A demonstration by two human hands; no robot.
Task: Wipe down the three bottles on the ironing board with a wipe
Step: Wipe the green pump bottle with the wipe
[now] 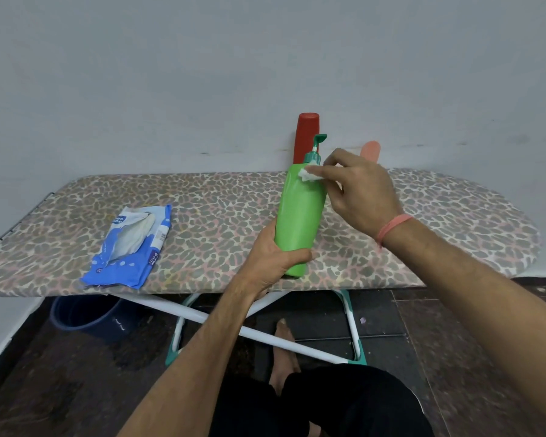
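My left hand (pixel 270 257) grips the lower part of a green pump bottle (pixel 300 212), which stands slightly tilted near the front edge of the ironing board (pixel 218 216). My right hand (pixel 360 190) pinches a small white wipe (pixel 309 174) against the bottle's shoulder, just below the dark green pump. A red bottle (pixel 306 134) stands upright behind it at the wall. To its right, a salmon-pink bottle (pixel 371 152) shows only its top behind my right hand.
A blue and white wipes packet (pixel 133 244) lies open on the left half of the board. The wall runs directly behind the board. Below are the white crossed legs (pixel 297 342), a dark blue bucket (pixel 85 313) and my bare foot.
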